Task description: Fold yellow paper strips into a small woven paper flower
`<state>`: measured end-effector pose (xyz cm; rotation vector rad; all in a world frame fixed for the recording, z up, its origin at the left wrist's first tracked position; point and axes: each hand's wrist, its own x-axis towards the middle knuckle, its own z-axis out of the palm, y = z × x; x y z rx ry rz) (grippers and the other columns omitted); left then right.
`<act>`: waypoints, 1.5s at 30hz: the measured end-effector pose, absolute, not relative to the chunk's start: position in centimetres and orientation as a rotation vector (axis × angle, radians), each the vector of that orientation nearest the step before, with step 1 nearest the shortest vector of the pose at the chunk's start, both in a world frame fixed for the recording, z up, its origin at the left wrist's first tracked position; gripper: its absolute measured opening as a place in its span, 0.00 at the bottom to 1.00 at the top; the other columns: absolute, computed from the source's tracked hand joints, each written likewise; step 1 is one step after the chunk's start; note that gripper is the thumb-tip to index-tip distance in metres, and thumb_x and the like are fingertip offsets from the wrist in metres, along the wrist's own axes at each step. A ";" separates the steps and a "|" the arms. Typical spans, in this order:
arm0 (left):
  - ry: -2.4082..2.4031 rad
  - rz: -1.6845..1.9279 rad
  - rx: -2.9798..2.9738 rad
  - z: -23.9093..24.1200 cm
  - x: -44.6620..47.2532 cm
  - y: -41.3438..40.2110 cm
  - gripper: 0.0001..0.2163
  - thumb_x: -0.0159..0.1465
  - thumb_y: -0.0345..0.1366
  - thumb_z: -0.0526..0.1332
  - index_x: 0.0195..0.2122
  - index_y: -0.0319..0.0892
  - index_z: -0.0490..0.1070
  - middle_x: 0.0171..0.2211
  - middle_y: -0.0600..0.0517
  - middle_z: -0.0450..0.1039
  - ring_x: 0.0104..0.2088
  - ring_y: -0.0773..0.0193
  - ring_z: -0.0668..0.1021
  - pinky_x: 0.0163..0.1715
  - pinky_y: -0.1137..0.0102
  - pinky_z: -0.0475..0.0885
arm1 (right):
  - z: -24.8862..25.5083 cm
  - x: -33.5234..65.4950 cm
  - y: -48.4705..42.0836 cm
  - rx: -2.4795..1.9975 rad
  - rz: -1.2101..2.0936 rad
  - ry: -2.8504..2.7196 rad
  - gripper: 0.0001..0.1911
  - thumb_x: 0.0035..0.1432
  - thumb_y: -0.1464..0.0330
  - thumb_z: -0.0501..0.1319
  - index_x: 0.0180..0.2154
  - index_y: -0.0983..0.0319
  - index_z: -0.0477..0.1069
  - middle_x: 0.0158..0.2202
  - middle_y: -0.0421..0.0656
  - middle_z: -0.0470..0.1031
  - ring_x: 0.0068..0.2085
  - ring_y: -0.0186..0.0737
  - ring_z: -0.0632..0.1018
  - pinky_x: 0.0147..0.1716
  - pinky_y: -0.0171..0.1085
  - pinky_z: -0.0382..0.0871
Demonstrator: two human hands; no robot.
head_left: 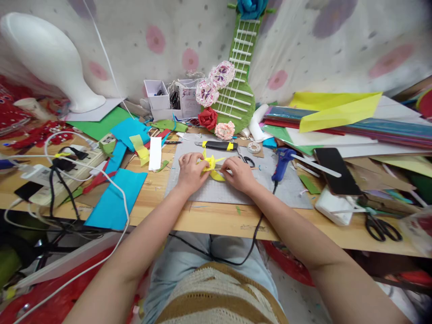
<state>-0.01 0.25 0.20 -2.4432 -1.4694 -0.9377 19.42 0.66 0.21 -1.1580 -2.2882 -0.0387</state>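
Observation:
Above the grey cutting mat (182,193), my left hand (192,171) is closed on a piece of yellow crepe paper (212,162), bunched like a small flower. My right hand (240,173) pinches at the right side of the same yellow paper, its fingertips pressed together; exactly what lies between them is partly hidden. A loop of the paper hangs between the hands. Just beyond them lie a yellow-and-black utility knife (219,145), a pair of scissors (247,159) and a roll of tape (254,147). To the right rests a blue glue gun (282,163).
A green paper guitar (236,105) with paper flowers stands behind the mat. Blue paper (116,198) and a power strip (67,171) with tangled cables lie left. At right are a phone (335,171), black-handled scissors (381,227) and stacked coloured sheets (340,110). The glue gun's cord crosses the table edge.

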 end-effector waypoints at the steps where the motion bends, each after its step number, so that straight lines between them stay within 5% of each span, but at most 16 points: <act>1: -1.476 -0.939 -2.443 0.1 -0.1 0.3 0.06 0.56 0.41 0.61 0.32 0.47 0.72 0.42 0.49 0.68 0.45 0.56 0.65 0.46 0.60 0.55 | 0.3 19.5 0.7 -1.163 -0.041 -2.293 0.04 0.54 0.74 0.54 0.29 0.60 0.64 0.30 0.44 0.69 0.35 0.40 0.68 0.31 0.35 0.59; 13: -1.741 -1.086 -2.393 -0.3 -1.2 1.7 0.03 0.55 0.34 0.63 0.31 0.46 0.71 0.43 0.51 0.68 0.47 0.56 0.66 0.49 0.59 0.55 | 1.0 23.5 0.8 -1.232 -0.015 -2.314 0.02 0.53 0.70 0.57 0.28 0.61 0.64 0.30 0.42 0.70 0.34 0.38 0.69 0.32 0.34 0.58; 20: -1.740 -1.188 -2.377 0.6 -1.8 1.3 0.15 0.48 0.27 0.60 0.39 0.45 0.67 0.46 0.50 0.66 0.49 0.56 0.66 0.51 0.60 0.56 | 0.6 21.7 0.2 -1.316 0.094 -2.341 0.02 0.52 0.69 0.56 0.30 0.61 0.65 0.31 0.42 0.71 0.32 0.37 0.70 0.29 0.33 0.56; 28: -1.907 -1.225 -2.146 0.5 -1.6 1.2 0.07 0.54 0.30 0.56 0.35 0.43 0.66 0.39 0.49 0.68 0.45 0.55 0.68 0.47 0.60 0.58 | 1.5 19.6 0.7 -1.562 0.299 -2.291 0.10 0.57 0.63 0.52 0.29 0.60 0.68 0.27 0.41 0.73 0.28 0.35 0.69 0.26 0.32 0.51; 33: -1.930 -1.112 -2.272 0.0 -1.2 1.3 0.18 0.52 0.38 0.61 0.44 0.43 0.63 0.45 0.47 0.66 0.48 0.53 0.66 0.48 0.60 0.60 | 1.9 18.9 2.3 -1.585 0.315 -2.232 0.09 0.55 0.65 0.56 0.39 0.59 0.69 0.33 0.40 0.75 0.31 0.36 0.71 0.27 0.32 0.55; 39: -1.954 -1.032 -2.289 -0.2 -1.1 1.7 0.14 0.55 0.28 0.57 0.43 0.44 0.63 0.46 0.48 0.67 0.49 0.54 0.66 0.49 0.61 0.60 | 1.4 16.9 3.5 -1.550 0.252 -2.222 0.14 0.53 0.63 0.59 0.43 0.58 0.70 0.46 0.43 0.71 0.41 0.40 0.73 0.32 0.34 0.62; 45: -2.000 -1.123 -2.152 -0.2 -1.5 1.9 0.15 0.54 0.25 0.55 0.43 0.42 0.63 0.45 0.47 0.67 0.49 0.54 0.66 0.49 0.61 0.60 | 1.2 15.5 4.0 -1.505 0.247 -2.259 0.12 0.56 0.67 0.56 0.42 0.56 0.72 0.43 0.40 0.75 0.43 0.41 0.74 0.35 0.35 0.63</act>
